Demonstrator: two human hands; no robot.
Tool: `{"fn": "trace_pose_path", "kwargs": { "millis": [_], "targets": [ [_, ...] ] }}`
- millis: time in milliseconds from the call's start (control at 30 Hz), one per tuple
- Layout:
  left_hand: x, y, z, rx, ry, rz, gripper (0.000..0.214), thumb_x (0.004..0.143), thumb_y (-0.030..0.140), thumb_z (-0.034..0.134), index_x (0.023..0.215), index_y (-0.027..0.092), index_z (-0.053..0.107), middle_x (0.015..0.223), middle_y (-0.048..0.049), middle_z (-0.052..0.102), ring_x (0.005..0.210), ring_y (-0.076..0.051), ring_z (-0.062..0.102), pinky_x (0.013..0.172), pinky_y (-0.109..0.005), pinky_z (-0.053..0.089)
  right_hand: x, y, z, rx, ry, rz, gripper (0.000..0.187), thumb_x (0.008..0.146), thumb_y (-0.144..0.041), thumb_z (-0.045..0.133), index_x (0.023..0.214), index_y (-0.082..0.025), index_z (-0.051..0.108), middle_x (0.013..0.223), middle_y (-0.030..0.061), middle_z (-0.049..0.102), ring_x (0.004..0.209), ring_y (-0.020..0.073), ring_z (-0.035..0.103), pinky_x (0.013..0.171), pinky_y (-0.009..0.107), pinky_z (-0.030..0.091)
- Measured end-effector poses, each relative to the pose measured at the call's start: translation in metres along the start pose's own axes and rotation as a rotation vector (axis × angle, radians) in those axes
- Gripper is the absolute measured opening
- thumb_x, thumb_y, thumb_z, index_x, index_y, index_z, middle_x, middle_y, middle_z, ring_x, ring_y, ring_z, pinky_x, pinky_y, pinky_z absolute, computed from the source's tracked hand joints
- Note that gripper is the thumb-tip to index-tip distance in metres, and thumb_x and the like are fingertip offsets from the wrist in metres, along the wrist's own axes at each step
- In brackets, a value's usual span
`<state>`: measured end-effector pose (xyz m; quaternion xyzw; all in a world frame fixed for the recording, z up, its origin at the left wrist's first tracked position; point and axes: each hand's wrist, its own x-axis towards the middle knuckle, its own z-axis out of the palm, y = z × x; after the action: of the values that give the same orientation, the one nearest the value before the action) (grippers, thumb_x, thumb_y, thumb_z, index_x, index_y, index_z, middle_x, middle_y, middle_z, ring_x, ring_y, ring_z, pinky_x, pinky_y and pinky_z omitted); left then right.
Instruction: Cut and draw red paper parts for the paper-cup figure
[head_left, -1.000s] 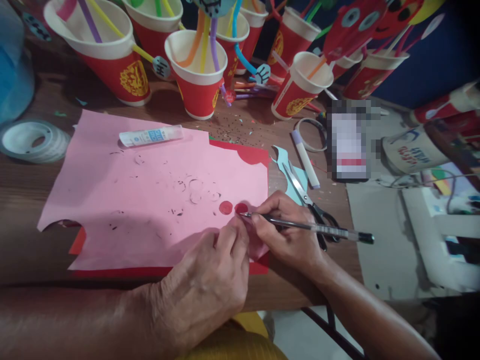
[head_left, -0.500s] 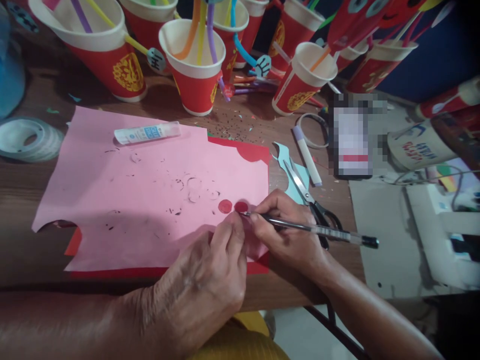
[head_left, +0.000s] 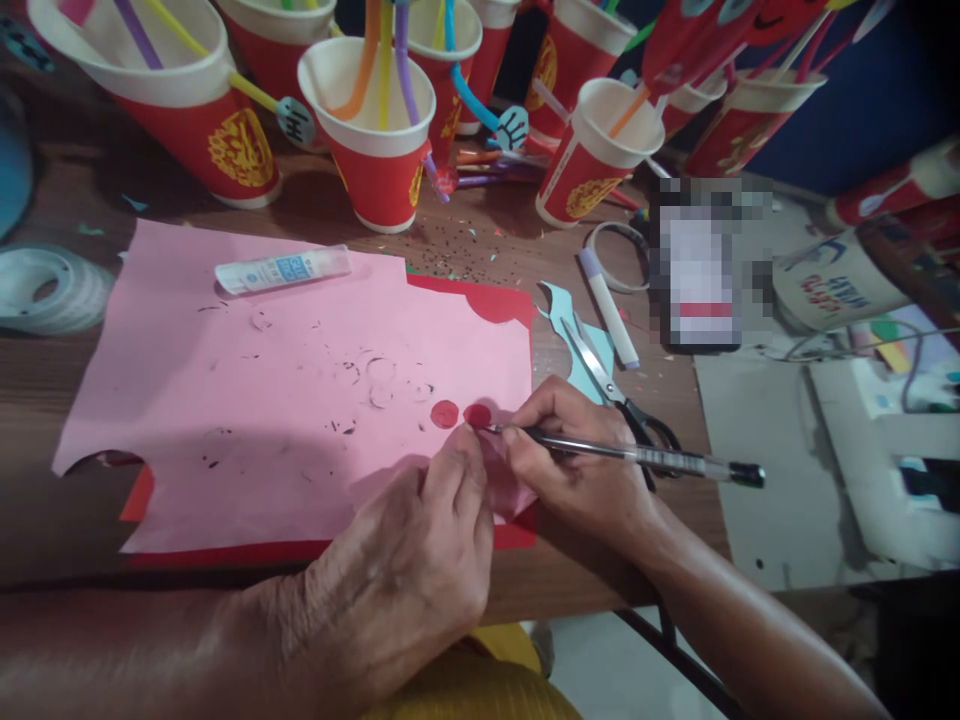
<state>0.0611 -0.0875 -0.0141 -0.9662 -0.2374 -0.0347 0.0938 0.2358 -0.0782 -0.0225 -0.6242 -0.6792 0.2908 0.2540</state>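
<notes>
A pink paper sheet (head_left: 285,380) lies over a red sheet (head_left: 495,300) on the wooden table. Two small red paper circles sit on the pink sheet, one (head_left: 445,413) to the left and one (head_left: 477,415) right beside the pen tip. My right hand (head_left: 577,460) grips a clear ballpoint pen (head_left: 645,458), its tip touching the pink paper next to the right circle. My left hand (head_left: 420,560) rests on the sheet with fingers curled, fingertips pressing the paper just below the pen tip.
A glue stick (head_left: 281,270) lies on the pink sheet's far edge. Scissors (head_left: 615,395) and a marker (head_left: 611,320) lie right of the paper, over a light blue cutout (head_left: 561,310). Several red paper cups with straws (head_left: 375,140) stand behind. A tape roll (head_left: 45,290) sits at left.
The view has drifted slightly, so everything sits a little lower and to the left. Both hands and the pen stay at the same spot on the paper.
</notes>
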Motion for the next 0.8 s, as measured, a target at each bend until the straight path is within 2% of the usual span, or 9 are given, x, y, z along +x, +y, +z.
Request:
{"fn": "trace_pose_path", "kwargs": {
  "millis": [200, 467, 567, 700, 800],
  "targets": [
    [-0.0006, 0.0001, -0.0008, -0.009, -0.002, 0.011, 0.032, 0.075, 0.009, 0.048, 0.102, -0.001, 0.063, 0.105, -0.0256, 0.065, 0.084, -0.029, 0.060, 0.058, -0.035, 0.046, -0.0014, 0.0028, 0.0000, 0.131, 0.043, -0.003, 0.010, 0.080, -0.021, 0.057, 0.075, -0.020, 0.049, 0.050, -0.0072, 0.052, 0.040, 0.0075, 0.048, 0.040, 0.020, 0.037],
    [-0.0013, -0.0018, -0.0015, 0.000, -0.045, 0.028, 0.033, 0.078, 0.009, 0.043, 0.104, 0.004, 0.063, 0.112, -0.0230, 0.063, 0.088, -0.027, 0.060, 0.061, -0.034, 0.048, -0.0022, 0.0014, -0.0009, 0.084, 0.111, -0.039, 0.009, 0.078, -0.020, 0.059, 0.074, -0.020, 0.051, 0.052, -0.0062, 0.054, 0.041, 0.0084, 0.049, 0.041, 0.021, 0.038],
    [-0.0028, -0.0007, -0.0007, 0.002, -0.032, 0.022, 0.033, 0.077, 0.009, 0.045, 0.103, 0.001, 0.063, 0.110, -0.0251, 0.063, 0.089, -0.029, 0.059, 0.060, -0.035, 0.048, -0.0013, 0.0014, -0.0008, 0.134, 0.242, -0.028, 0.006, 0.078, -0.020, 0.059, 0.077, -0.020, 0.053, 0.056, -0.0044, 0.057, 0.044, 0.0099, 0.052, 0.043, 0.022, 0.040],
    [-0.0025, 0.0028, -0.0020, 0.059, -0.022, 0.001, 0.034, 0.076, 0.006, 0.045, 0.105, -0.001, 0.062, 0.109, -0.0262, 0.063, 0.084, -0.027, 0.060, 0.060, -0.034, 0.049, 0.0023, 0.0039, 0.0000, 0.235, 0.489, -0.046, 0.009, 0.079, -0.022, 0.060, 0.086, -0.021, 0.055, 0.068, -0.0002, 0.061, 0.058, 0.0144, 0.058, 0.056, 0.029, 0.048],
    [-0.0035, 0.0024, -0.0066, 0.063, -0.096, -0.018, 0.040, 0.074, 0.002, 0.044, 0.110, 0.001, 0.060, 0.118, -0.0240, 0.059, 0.082, -0.024, 0.061, 0.061, -0.032, 0.051, 0.0066, 0.0060, -0.0002, 0.324, 0.518, -0.086, 0.010, 0.080, -0.021, 0.059, 0.090, -0.021, 0.056, 0.079, 0.0019, 0.063, 0.067, 0.0152, 0.060, 0.066, 0.032, 0.050]
  ]
}}
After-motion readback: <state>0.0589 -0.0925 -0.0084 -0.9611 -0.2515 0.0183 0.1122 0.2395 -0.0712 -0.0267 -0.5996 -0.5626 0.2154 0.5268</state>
